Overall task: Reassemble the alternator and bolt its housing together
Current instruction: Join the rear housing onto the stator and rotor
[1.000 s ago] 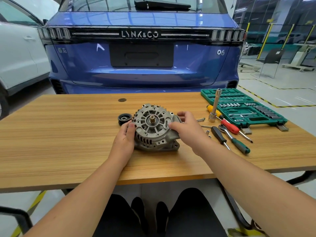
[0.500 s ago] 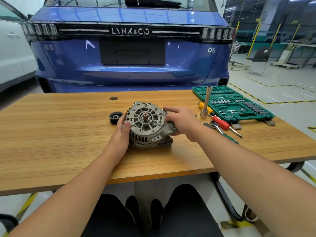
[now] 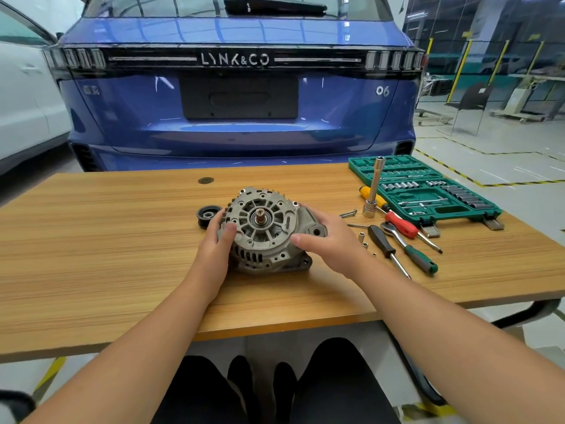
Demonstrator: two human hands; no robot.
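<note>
The grey alternator (image 3: 266,231) sits on the wooden table (image 3: 122,240), shaft end up, its front housing in place. My left hand (image 3: 215,249) holds its left side, thumb on the top face. My right hand (image 3: 331,240) cups its right side over the mounting ear, thumb at the rim. A black pulley (image 3: 208,215) lies just left of the alternator. Loose bolts (image 3: 348,213) and small nuts (image 3: 363,238) lie to the right of my right hand.
To the right lie a tall socket on an extension (image 3: 374,191), a black screwdriver (image 3: 386,247), a ratchet with green grip (image 3: 411,250), a red screwdriver (image 3: 406,228) and an open green socket case (image 3: 428,188). A blue car (image 3: 238,96) stands behind the table.
My right hand has slid from the alternator's top right down around its right side. My left thumb has come up onto the top face. The alternator stays in place.
</note>
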